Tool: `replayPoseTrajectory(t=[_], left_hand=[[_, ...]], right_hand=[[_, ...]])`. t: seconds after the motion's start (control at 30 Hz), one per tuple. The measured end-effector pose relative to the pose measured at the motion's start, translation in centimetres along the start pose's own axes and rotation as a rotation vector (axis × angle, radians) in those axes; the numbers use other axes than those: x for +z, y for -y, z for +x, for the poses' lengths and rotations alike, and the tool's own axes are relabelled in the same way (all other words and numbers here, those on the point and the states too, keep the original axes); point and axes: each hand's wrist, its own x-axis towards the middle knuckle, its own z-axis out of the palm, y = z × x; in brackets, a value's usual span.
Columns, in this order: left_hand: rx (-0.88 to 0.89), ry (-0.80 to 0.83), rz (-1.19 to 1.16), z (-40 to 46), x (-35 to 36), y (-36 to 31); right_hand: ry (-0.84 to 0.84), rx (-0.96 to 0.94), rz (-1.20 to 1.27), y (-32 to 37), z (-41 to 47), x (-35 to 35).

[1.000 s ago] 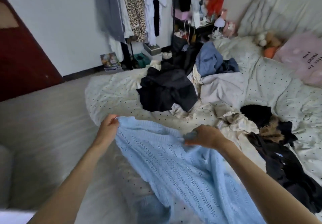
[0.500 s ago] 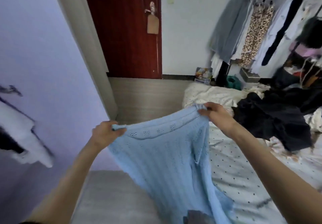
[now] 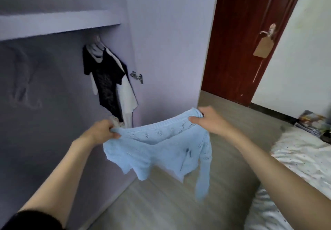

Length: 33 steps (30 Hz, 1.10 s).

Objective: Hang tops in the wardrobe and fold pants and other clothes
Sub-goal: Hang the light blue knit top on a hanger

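Note:
A light blue knitted top [image 3: 157, 151] hangs in the air between my hands, spread out in front of the open wardrobe [image 3: 53, 104]. My left hand [image 3: 102, 131] grips its left top corner. My right hand [image 3: 206, 120] grips the right top corner, a little higher. One sleeve dangles down on the right side. Inside the wardrobe a black top [image 3: 105, 79] and a white garment [image 3: 126, 95] hang side by side under a shelf [image 3: 59, 22].
The wardrobe's lilac side panel [image 3: 166, 41] stands just behind the top. A dark red door [image 3: 241, 41] is at the back right. The dotted bedspread [image 3: 300, 156] fills the right edge. Wooden floor [image 3: 170, 199] lies below the top.
The view has swung left from the bed to the wardrobe. Both hands lifted the blue top off the bed and carried it, still stretched out, toward the wardrobe.

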Motion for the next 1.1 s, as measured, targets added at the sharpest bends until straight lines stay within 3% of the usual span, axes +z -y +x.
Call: replayPoseTrajectory(t=[0.2, 0.33, 0.6, 0.73, 0.83, 0.97, 1.1], left_hand=[[-0.299, -0.346, 0.020, -3.0, -2.9, 5.4], [-0.442, -0.451, 0.042, -4.1, -4.7, 7.0], [-0.580, -0.629, -0.552, -5.0, -6.9, 13.1], [-0.614, -0.718, -0.651, -2.3, -7.6, 17.1], [-0.634, -0.693, -0.577, -0.1, -8.1, 19.9], [-0.599, -0.525, -0.498, 2.1, -8.2, 24.1], [-0.552, -0.299, -0.375, 3.0, -8.4, 27.3]], right_hand=[[-0.029, -0.267, -0.470, 6.4, 5.7, 3.4], [-0.039, -0.429, -0.706, 9.7, 9.2, 4.8], [0.002, -0.511, -0.648, 15.7, 16.0, 10.8], [0.186, -0.462, -0.543, 18.3, 20.1, 14.8], [0.350, -0.402, -0.588, 19.1, 22.8, 17.7], [0.427, -0.390, -0.751, 20.1, 25.6, 22.1], [0.420, -0.345, -0.562, 21.8, 28.2, 25.0]])
